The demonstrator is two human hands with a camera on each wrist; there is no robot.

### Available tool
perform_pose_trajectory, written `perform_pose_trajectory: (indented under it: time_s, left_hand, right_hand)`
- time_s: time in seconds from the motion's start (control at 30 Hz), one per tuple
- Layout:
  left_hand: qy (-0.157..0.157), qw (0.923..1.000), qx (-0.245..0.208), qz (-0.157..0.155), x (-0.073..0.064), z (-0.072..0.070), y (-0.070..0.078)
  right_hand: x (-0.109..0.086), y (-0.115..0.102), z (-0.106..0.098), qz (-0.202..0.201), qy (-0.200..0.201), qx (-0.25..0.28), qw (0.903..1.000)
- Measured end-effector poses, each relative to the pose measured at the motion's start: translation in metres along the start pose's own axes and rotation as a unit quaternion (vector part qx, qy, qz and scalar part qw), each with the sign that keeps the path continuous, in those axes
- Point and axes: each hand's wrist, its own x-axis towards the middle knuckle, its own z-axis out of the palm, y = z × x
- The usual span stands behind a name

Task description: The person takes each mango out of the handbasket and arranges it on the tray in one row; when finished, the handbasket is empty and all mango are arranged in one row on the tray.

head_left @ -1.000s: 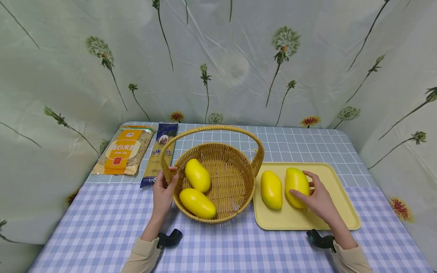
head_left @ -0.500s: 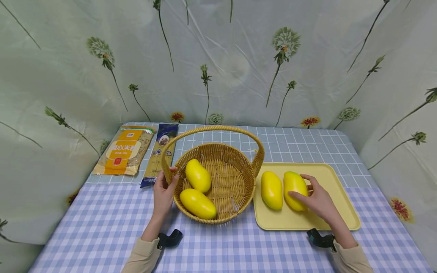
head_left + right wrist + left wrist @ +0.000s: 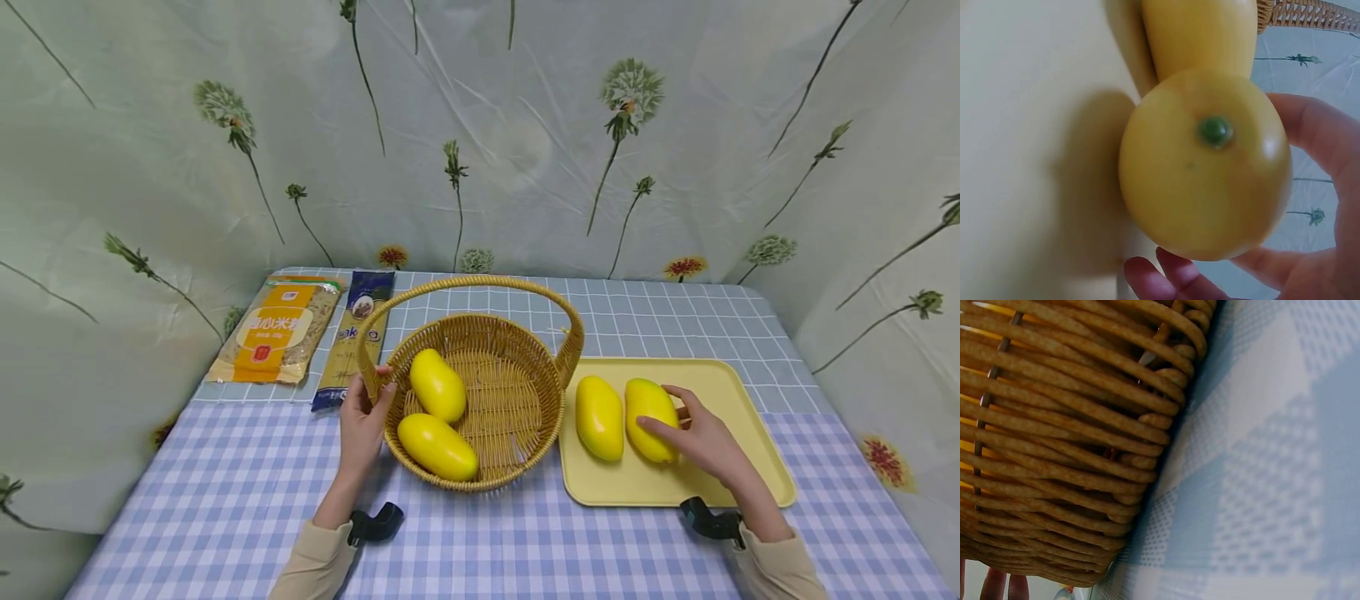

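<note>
In the head view my left hand [image 3: 363, 423] grips the left side of a woven basket [image 3: 551, 450], where its handle [image 3: 480, 282] meets the rim. Two yellow mangoes lie in the basket: an upper mango [image 3: 438, 386] and a lower mango [image 3: 437, 447]. My right hand [image 3: 705, 433] holds another mango [image 3: 649, 417] on the yellow tray [image 3: 731, 400], thumb on one side and fingers on the other. Left of it on the tray rests a fourth, separate mango [image 3: 599, 418]. The right wrist view shows the held mango [image 3: 1200, 175] end-on, its green stem tip facing the camera.
At the back left lie an orange-labelled food packet [image 3: 273, 329] and a long blue and gold packet [image 3: 354, 342]. A checked cloth [image 3: 510, 550] covers the table, and a flower-printed curtain [image 3: 525, 150] hangs behind it.
The mango in my right hand has shifted slightly left and towards me on the tray, and now lies a little tilted. My left hand keeps its grip on the basket.
</note>
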Motion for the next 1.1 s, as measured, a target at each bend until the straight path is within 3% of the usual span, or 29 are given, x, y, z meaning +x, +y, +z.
perform_pose_trajectory:
  time_s: [0.23, 0.5, 0.73, 0.87, 1.1]
  left_hand:
    - [0.000, 0.9999, -0.003, -0.013, -0.001, 0.001, 0.005]
    - [-0.010, 0.9999, 0.008, -0.001, -0.004, 0.006, 0.027]
    - [0.001, 0.9997, -0.008, -0.021, -0.001, 0.001, 0.007]
    - [-0.001, 0.9998, -0.013, -0.013, -0.001, 0.001, 0.003]
    - [-0.007, 0.9999, -0.002, -0.013, -0.003, 0.007, 0.032]
  right_hand:
    - [-0.003, 0.000, -0.002, -0.009, -0.011, -0.002, 0.9999]
    - [-0.006, -0.001, -0.003, -0.025, -0.005, -0.009, 0.9996]
    - [-0.009, -0.007, 0.000, -0.078, 0.060, -0.024, 0.9949]
    - [-0.011, -0.013, 0.002, -0.128, 0.127, -0.031, 0.9830]
    - [-0.014, -0.029, 0.010, -0.223, 0.220, -0.010, 0.9496]
